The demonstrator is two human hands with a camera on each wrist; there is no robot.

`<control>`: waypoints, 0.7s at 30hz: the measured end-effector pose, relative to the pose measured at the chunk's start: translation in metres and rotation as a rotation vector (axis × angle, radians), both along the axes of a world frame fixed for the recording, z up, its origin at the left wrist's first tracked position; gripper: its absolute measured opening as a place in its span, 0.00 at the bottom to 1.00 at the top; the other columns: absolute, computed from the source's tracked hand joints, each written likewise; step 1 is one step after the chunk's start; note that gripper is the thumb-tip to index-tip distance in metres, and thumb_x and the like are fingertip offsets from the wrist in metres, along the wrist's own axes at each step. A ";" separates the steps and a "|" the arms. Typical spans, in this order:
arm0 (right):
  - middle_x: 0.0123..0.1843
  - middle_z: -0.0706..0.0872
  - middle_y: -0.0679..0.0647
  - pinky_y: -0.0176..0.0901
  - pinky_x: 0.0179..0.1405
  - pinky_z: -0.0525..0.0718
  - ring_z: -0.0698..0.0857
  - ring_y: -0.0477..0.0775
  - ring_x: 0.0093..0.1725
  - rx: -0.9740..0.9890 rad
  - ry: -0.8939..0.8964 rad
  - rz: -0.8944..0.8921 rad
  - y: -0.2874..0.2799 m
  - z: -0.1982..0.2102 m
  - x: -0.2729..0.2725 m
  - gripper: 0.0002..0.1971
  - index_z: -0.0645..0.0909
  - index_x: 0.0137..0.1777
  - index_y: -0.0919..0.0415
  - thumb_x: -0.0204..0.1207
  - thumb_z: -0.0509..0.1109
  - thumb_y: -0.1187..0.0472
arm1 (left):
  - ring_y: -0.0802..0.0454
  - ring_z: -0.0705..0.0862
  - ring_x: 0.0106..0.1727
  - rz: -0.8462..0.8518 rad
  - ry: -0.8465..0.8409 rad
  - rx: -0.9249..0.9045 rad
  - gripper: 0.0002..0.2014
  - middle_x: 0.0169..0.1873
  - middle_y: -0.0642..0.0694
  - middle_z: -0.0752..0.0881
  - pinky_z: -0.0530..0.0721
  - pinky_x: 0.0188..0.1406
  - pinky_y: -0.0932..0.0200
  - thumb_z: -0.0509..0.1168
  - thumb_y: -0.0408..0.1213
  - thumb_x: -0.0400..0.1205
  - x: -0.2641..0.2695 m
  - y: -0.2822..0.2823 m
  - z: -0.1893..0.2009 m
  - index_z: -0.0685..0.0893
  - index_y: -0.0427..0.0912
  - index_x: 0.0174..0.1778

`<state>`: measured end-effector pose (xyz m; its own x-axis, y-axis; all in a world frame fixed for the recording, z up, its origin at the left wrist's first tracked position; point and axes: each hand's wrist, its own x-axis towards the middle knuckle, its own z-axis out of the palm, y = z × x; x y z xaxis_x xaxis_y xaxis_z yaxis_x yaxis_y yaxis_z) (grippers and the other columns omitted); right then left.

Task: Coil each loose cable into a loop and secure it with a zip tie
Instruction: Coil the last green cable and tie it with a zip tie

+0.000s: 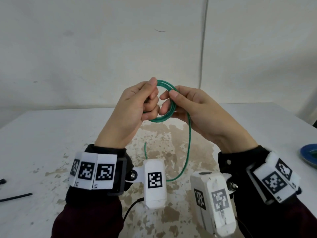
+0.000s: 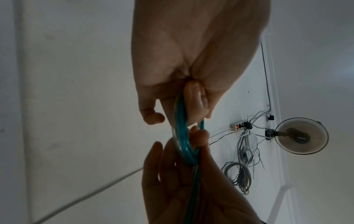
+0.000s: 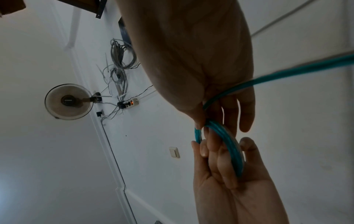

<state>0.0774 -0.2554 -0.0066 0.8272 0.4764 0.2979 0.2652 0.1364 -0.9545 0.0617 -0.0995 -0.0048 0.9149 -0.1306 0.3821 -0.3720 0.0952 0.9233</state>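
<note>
I am holding the green cable up above the white surface, wound into a small loop of several turns. My left hand is gripping the loop's left side with curled fingers. My right hand is pinching its right side between thumb and forefinger. The loose tail is hanging down toward the surface. A black zip tie is lying at the left edge.
</note>
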 end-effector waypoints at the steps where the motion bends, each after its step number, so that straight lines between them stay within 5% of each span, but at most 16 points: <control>1: 0.35 0.86 0.53 0.43 0.56 0.85 0.86 0.49 0.40 0.014 0.020 0.011 0.000 0.000 0.000 0.13 0.80 0.49 0.63 0.87 0.54 0.63 | 0.54 0.57 0.21 0.004 -0.001 -0.007 0.19 0.20 0.51 0.58 0.63 0.21 0.68 0.53 0.43 0.88 0.000 0.000 0.000 0.66 0.42 0.31; 6: 0.39 0.87 0.56 0.54 0.58 0.87 0.87 0.53 0.48 0.109 0.196 0.079 0.000 0.003 -0.004 0.19 0.83 0.52 0.63 0.88 0.51 0.57 | 0.52 0.56 0.23 0.083 -0.020 -0.132 0.19 0.19 0.52 0.59 0.62 0.22 0.67 0.52 0.44 0.88 0.001 -0.004 -0.002 0.67 0.42 0.31; 10: 0.41 0.87 0.57 0.52 0.55 0.88 0.88 0.55 0.49 0.151 0.259 0.085 0.005 0.003 -0.004 0.19 0.84 0.55 0.65 0.87 0.53 0.57 | 0.44 0.53 0.27 0.137 -0.053 -0.197 0.19 0.19 0.51 0.59 0.60 0.25 0.62 0.51 0.44 0.89 0.002 -0.009 -0.004 0.67 0.42 0.31; 14: 0.41 0.86 0.57 0.49 0.52 0.89 0.87 0.54 0.48 0.160 0.236 0.069 0.007 0.001 -0.004 0.20 0.84 0.51 0.66 0.87 0.53 0.56 | 0.54 0.57 0.20 0.130 -0.080 -0.242 0.19 0.19 0.52 0.60 0.66 0.26 0.62 0.50 0.44 0.89 0.002 -0.011 -0.002 0.66 0.41 0.32; 21: 0.49 0.84 0.61 0.45 0.54 0.82 0.83 0.54 0.54 0.051 0.134 0.113 0.007 -0.003 -0.003 0.20 0.83 0.52 0.63 0.88 0.50 0.56 | 0.51 0.60 0.22 0.127 -0.091 -0.304 0.20 0.18 0.52 0.60 0.71 0.24 0.60 0.49 0.45 0.89 0.001 -0.012 -0.002 0.66 0.42 0.32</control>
<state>0.0745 -0.2485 -0.0092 0.8035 0.5554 0.2143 0.1160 0.2071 -0.9714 0.0624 -0.1116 -0.0068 0.8767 0.1151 0.4670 -0.4785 0.3089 0.8220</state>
